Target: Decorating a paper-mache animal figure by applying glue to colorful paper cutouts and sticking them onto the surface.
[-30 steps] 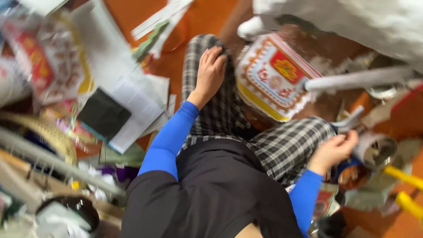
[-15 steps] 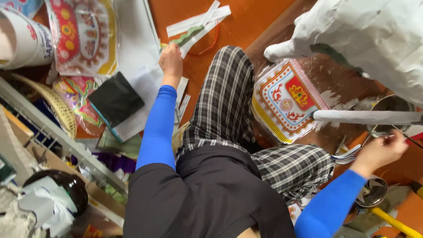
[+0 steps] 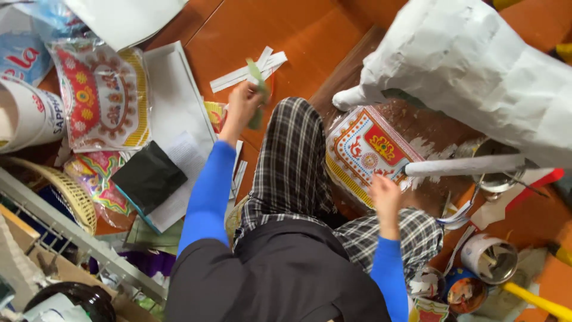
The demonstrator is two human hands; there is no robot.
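Orange floor (image 3: 286, 36); left hand (image 3: 243, 101) grips green strip (image 3: 257, 89).

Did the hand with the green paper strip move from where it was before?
Yes. The left hand came off the checked trouser leg and went out toward the white paper strips on the floor, where it holds a green strip.

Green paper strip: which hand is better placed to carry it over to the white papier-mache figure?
Left, probably. The left hand already grips the green paper strip, raised above the white strips on the floor. The right hand is empty, by the patterned packet, though nearer the white papier-mache figure.
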